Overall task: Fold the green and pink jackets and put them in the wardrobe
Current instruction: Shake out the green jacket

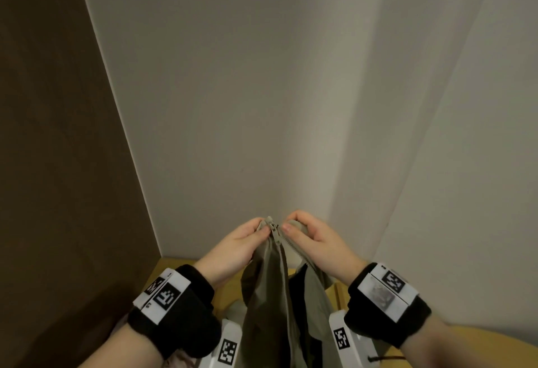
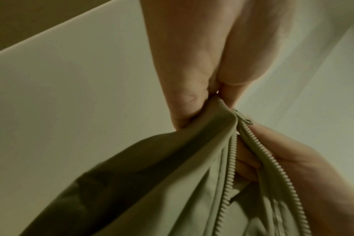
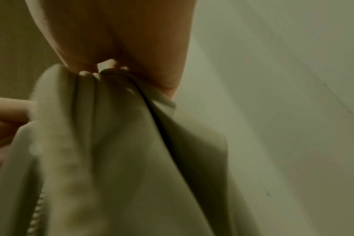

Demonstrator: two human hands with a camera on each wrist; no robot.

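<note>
The green jacket (image 1: 270,295) hangs in the air in front of a white wall, held up by its top edges beside the zipper. My left hand (image 1: 253,232) pinches the left edge just beside the zipper slider (image 1: 274,226). My right hand (image 1: 294,226) pinches the right zipper edge. In the left wrist view, the left hand (image 2: 200,105) grips the jacket's (image 2: 172,183) fabric above the zipper teeth (image 2: 228,172), with the right hand (image 2: 289,161) behind them. In the right wrist view, the right hand (image 3: 111,68) bunches the jacket's (image 3: 115,151) cloth. No pink jacket is visible.
A white wall corner (image 1: 291,135) stands straight ahead, a brown panel (image 1: 58,135) on the left. A light wooden surface (image 1: 227,289) lies below the hanging jacket. White tracker blocks (image 1: 230,347) sit under both wrists.
</note>
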